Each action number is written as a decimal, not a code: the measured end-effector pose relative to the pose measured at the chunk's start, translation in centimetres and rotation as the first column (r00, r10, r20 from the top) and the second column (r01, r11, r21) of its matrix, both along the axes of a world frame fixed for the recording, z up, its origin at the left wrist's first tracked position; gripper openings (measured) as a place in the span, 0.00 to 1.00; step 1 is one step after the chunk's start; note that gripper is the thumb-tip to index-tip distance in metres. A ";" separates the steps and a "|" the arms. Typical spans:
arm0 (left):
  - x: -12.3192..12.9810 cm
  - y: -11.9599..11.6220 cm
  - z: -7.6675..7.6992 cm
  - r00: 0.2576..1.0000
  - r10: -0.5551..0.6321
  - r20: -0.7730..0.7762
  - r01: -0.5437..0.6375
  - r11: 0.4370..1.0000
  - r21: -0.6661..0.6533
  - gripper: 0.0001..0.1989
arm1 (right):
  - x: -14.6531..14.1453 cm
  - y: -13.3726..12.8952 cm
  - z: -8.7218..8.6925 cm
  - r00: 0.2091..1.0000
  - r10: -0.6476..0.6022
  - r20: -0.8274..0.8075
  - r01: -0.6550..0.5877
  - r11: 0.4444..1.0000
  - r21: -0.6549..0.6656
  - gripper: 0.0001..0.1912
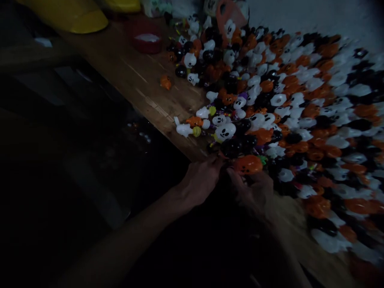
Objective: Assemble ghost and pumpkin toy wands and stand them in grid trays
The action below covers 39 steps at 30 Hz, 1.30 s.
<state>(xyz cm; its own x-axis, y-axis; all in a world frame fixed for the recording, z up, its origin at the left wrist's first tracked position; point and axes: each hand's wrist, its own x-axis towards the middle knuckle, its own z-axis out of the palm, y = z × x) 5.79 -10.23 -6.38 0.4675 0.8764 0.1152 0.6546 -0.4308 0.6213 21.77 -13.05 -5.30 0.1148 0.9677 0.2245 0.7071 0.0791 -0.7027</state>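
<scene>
My right hand is closed around an orange plastic pumpkin with a dark printed face and a green top at its right end. Close beside it, my left hand has its fingers pinched together at the pumpkin's left side. Whatever lies between those left fingertips is too dark and small to make out. Just beyond both hands are a white ghost piece with a black face and several dark round pieces. A white piece with a yellow-green end lies near the table edge.
A large heap of orange, white and black Halloween pieces covers the wooden table. A lone orange piece lies apart from it. Toward the back are a red round container and a yellow object. Shadow hides much of the lower left.
</scene>
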 end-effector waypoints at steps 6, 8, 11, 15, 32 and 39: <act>-0.2 0.0 -0.8 0.992 0.037 0.122 -0.030 0.998 -0.058 0.12 | -0.1 -0.9 -1.6 0.964 -0.246 -0.104 0.256 0.962 0.096 0.15; -0.1 -0.4 -1.1 0.970 0.109 0.216 -0.093 0.992 -0.083 0.15 | -0.2 -1.2 -1.9 0.966 -0.257 -0.001 0.254 0.955 0.156 0.15; 0.1 -0.8 -1.3 0.950 0.182 0.255 -0.157 0.981 -0.117 0.16 | -0.1 -1.6 -1.9 0.959 -0.173 0.227 0.133 0.975 0.178 0.14; 0.2 -0.9 -1.5 0.954 0.180 0.238 -0.158 0.981 -0.110 0.16 | -0.1 -2.2 -1.7 0.947 0.027 0.321 -0.076 0.987 0.141 0.12; 0.1 -0.5 -1.6 0.953 0.119 0.279 -0.097 0.991 -0.090 0.07 | 0.1 -1.0 -2.2 0.979 -0.198 0.044 0.191 0.973 0.129 0.15; 0.1 -0.3 -1.2 0.963 0.130 0.236 -0.097 0.985 -0.145 0.12 | -0.1 -0.7 -0.9 0.948 -0.063 0.311 -0.003 0.978 0.206 0.12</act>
<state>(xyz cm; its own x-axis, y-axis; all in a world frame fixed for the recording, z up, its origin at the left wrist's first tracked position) 5.94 -10.54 -7.62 0.3361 0.9371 0.0941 0.5162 -0.2669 0.8138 21.72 -13.79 -6.19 0.0346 0.8955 0.4437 0.8934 0.1713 -0.4154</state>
